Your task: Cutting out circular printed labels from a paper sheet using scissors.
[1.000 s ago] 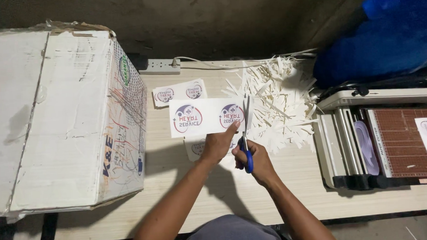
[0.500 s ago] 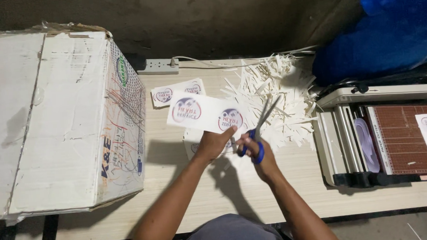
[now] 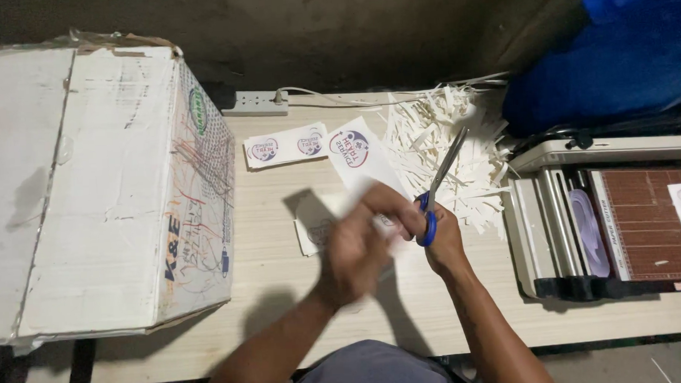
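Note:
My right hand grips blue-handled scissors, blades pointing up and to the right over the paper scraps. My left hand is blurred with motion and holds a white printed sheet bearing a round blue and red emblem; the sheet stands nearly upright away from me. Under my left hand lies another white sheet on the pale wooden table. A strip with two round emblems lies farther back.
A large worn cardboard box fills the left side. A heap of white paper offcuts lies at the back right. A paper trimmer with printed sheets stands on the right, a power strip at the back, blue fabric behind.
My left hand has turned the printed sheet from lying crosswise to pointing away from me. The scissors have swung out of the sheet to the right and tilted.

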